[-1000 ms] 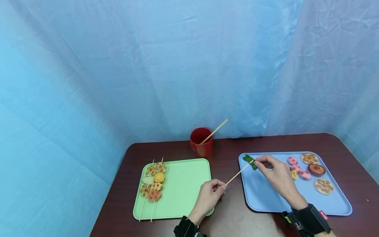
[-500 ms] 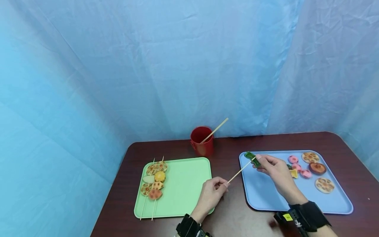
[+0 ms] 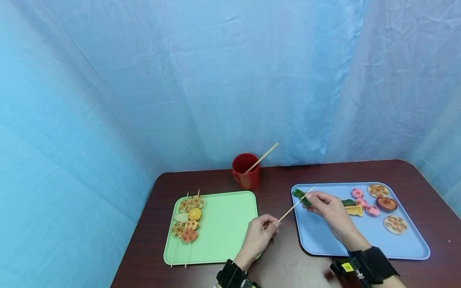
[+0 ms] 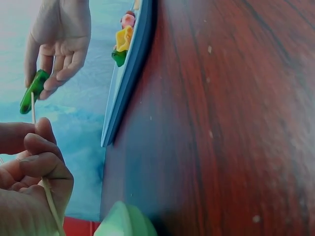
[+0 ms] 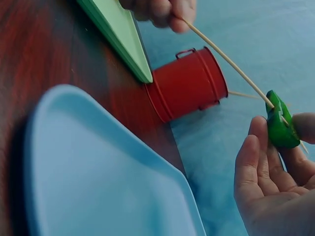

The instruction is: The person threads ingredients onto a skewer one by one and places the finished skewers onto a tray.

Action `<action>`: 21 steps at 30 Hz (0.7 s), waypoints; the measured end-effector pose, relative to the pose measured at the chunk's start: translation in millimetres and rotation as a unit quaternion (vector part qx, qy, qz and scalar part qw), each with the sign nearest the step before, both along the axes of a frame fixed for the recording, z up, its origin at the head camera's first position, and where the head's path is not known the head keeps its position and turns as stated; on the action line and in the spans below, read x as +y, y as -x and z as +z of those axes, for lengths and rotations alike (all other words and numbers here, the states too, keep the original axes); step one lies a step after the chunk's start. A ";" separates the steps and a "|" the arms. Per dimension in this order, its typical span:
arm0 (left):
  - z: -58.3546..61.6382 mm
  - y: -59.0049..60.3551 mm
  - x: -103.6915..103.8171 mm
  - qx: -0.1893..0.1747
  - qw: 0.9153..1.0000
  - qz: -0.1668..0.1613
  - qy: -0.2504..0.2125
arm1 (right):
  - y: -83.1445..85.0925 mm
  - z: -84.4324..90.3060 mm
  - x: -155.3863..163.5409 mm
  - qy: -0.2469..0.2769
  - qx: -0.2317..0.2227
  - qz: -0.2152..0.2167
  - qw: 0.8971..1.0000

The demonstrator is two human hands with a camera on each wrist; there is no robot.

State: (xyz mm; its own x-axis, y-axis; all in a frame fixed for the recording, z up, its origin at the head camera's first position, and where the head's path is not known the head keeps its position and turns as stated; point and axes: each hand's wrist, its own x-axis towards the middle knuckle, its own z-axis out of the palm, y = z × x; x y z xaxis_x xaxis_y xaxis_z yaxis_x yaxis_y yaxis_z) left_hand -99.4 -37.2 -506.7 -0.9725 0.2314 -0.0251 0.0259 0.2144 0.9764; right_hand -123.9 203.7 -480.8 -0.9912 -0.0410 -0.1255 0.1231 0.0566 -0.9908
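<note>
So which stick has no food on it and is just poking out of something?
The skewer in the red cup: that skewer leans out bare. The two on the green tray are full, and the one between the hands carries a green piece.

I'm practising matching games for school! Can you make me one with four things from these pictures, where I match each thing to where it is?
Things:
1. green piece
2. red bucket
3. finished skewers
4. lotus-root slices

Places:
A. lying on the green tray
B. lying loose on the blue tray
C. on the bare skewer, pinched by the right hand
D. standing at the back of the table, between the two trays, one stick inside

The left hand pinches the skewer's other end.

Pairs: 1-C, 2-D, 3-A, 4-B
</note>
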 end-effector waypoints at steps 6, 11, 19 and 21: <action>3.0 0.4 5.6 -0.006 1.000 0.005 -0.020 | -3.2 -4.5 -12.6 0.016 -0.009 0.013 1.000; 3.9 0.5 7.4 -0.013 0.999 0.014 -0.040 | -5.1 -6.7 -21.8 0.007 -0.016 0.021 1.000; 6.4 1.2 10.5 -0.023 0.998 0.025 -0.050 | -8.3 -8.2 -35.5 -0.007 -0.032 0.036 0.999; 5.7 1.0 10.4 -0.025 0.998 0.027 -0.050 | -8.5 -8.0 -37.2 -0.012 -0.033 0.030 0.999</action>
